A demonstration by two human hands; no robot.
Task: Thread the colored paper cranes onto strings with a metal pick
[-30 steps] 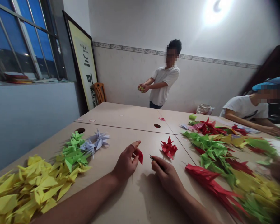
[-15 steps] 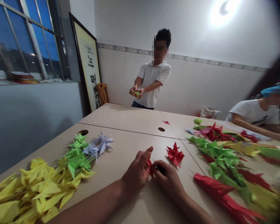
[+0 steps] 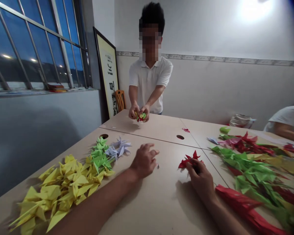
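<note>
Over the middle of the table (image 3: 147, 202), my left hand (image 3: 145, 160) has its fingers apart and holds nothing. A tiny object (image 3: 157, 166) lies beside its fingertips, too small to name. My right hand (image 3: 199, 176) is at the red folded-paper cluster (image 3: 194, 156), its thumb and fingers pressed on the near side of it. Left of my left hand lie a pale blue paper cluster (image 3: 119, 148), a green cluster (image 3: 99, 155) and a large heap of yellow folded paper (image 3: 71, 182).
Rows of green (image 3: 250, 166), red (image 3: 247, 209) and yellow folded paper cover the right side. Across the table a person in a white shirt (image 3: 149, 75) holds a multicoloured paper cluster (image 3: 140, 117). Another person's white sleeve (image 3: 286, 116) shows at far right.
My hands have moved apart; the left is now spread, and the right has gone to the red cluster. The standing person has brought the multicoloured cluster lower over the table. The view has shifted.
</note>
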